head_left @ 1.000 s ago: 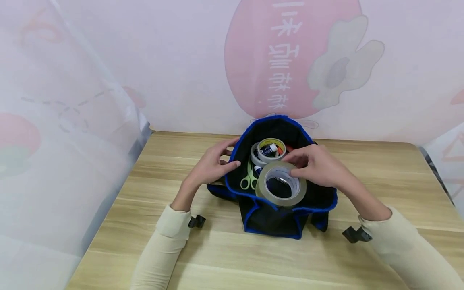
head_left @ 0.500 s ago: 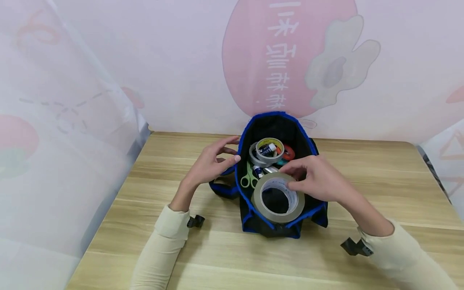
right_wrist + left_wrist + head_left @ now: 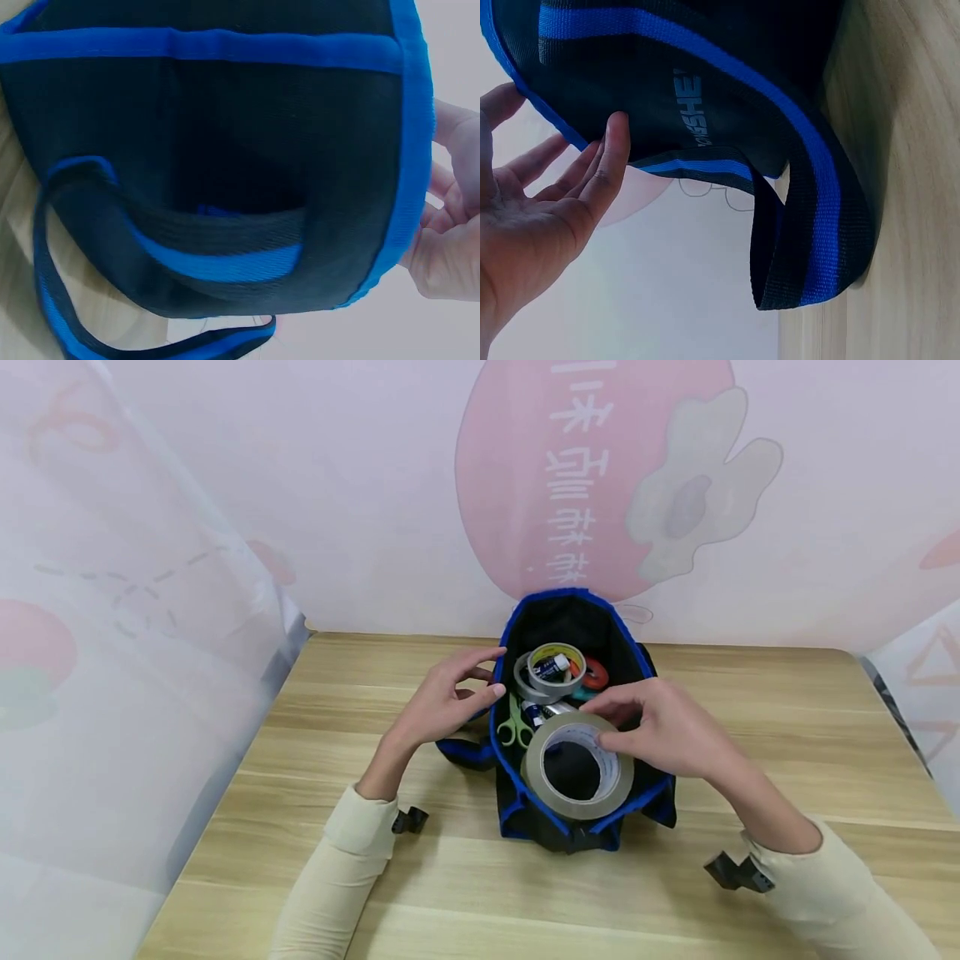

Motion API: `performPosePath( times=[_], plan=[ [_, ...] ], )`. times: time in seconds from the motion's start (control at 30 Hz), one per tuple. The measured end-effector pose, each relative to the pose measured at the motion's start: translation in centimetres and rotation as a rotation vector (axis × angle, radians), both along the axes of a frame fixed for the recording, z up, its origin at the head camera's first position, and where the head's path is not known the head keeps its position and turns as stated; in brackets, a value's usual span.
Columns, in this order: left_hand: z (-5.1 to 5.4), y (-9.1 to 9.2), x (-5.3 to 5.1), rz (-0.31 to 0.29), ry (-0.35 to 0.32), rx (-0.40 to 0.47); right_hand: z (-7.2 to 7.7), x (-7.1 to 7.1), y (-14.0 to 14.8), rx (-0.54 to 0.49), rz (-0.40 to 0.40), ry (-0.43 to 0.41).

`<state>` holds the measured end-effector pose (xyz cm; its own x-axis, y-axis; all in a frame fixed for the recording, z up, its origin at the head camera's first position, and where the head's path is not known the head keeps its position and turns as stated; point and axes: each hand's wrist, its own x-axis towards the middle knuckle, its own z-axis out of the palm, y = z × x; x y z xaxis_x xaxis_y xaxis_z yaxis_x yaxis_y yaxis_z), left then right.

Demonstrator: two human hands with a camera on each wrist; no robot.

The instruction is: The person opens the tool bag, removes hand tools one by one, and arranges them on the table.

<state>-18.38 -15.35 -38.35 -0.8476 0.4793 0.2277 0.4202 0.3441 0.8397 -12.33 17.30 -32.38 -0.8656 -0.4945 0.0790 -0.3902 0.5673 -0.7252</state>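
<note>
A black tool bag with blue trim stands upright, its mouth towards me. My right hand holds a large roll of packing tape at the front of the mouth, thumb at the inner ring and fingers at the outer side. My left hand touches the bag's left rim with fingers extended; in the left wrist view this hand has fingertips beside the blue edge. Inside lie green-handled scissors, smaller tape rolls and a small dark-blue tube with a white cap. The bag wall hides most of the right hand in its wrist view.
The bag stands on a wood-grain table, near a printed cloth backdrop. Black-and-blue strap loops hang from the bag's sides. A red ring-shaped item lies deeper in the bag.
The packing tape and right hand have shifted down towards the bag's front. The bag's mouth has narrowed, and its left rim has moved slightly right. The left hand stays at the rim.
</note>
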Motion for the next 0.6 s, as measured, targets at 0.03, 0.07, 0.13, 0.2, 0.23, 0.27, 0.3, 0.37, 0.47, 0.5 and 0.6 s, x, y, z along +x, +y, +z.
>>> performPosePath(
  times=[0.03,0.07,0.13,0.2,0.23,0.27,0.3,0.37,0.47,0.5,0.6],
  plan=[
    [0.0,0.0,0.0,-0.001,-0.002,0.003,0.1,-0.1,0.2,0.006,-0.009,0.007],
    [0.0,0.0,0.0,-0.002,-0.003,0.005,0.3,-0.1,0.3,0.01,-0.019,0.017],
    [-0.1,0.0,0.0,-0.003,-0.008,0.01,0.7,-0.3,0.8,0.011,-0.038,0.029],
    [-0.1,0.0,-0.1,-0.001,-0.011,0.013,1.2,-0.5,1.3,0.002,-0.068,0.041],
    [-0.1,-0.1,-0.1,0.0,-0.013,0.014,1.5,-0.6,1.6,-0.011,-0.084,0.05],
    [-0.1,-0.1,-0.1,0.002,-0.013,0.014,1.7,-0.7,2.0,-0.029,-0.101,0.059],
    [-0.1,-0.1,-0.1,0.003,-0.014,0.014,2.0,-0.7,2.4,-0.048,-0.122,0.066],
    [-0.1,0.0,-0.1,0.006,-0.013,0.013,2.4,-0.9,3.3,-0.08,-0.171,0.083],
    [0.0,0.0,-0.1,0.007,-0.015,0.012,2.9,-1.0,4.9,-0.109,-0.241,0.105],
    [0.0,0.0,-0.1,0.006,-0.017,0.013,3.0,-1.1,5.4,-0.109,-0.269,0.104],
    [0.0,0.0,-0.1,0.006,-0.019,0.014,3.2,-1.3,6.9,-0.118,-0.322,0.094]
  ],
)
